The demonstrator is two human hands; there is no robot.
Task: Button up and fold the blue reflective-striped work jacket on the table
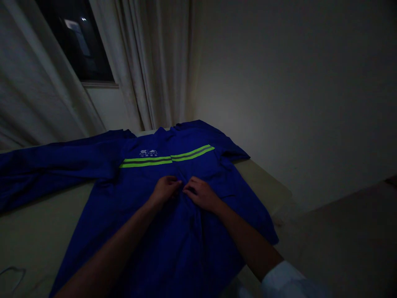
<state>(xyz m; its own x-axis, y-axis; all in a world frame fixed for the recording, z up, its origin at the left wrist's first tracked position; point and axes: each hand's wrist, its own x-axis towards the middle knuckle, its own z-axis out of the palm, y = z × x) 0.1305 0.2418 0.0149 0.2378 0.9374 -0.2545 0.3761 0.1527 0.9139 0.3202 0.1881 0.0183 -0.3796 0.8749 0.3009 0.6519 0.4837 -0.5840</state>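
A blue work jacket (149, 182) with a yellow-green and grey stripe across its chest lies spread out, front side up. Its collar points away from me, and one sleeve stretches far to the left. White lettering and a logo (148, 153) sit above the stripe. At the front opening, below the stripe, my left hand (166, 188) pinches the jacket's edge. Just right of it, my right hand (200, 192) is also closed on the cloth at the opening, thumb and fingers together. The fingertips almost meet, and whatever fastening lies between them is too small to make out.
The jacket rests on a pale table (77, 207) whose right edge shows beyond the jacket. Light curtains (155, 62) hang behind, beside a dark window (82, 45). A plain wall (279, 91) rises at the right. A thin cord (15, 269) lies at the lower left.
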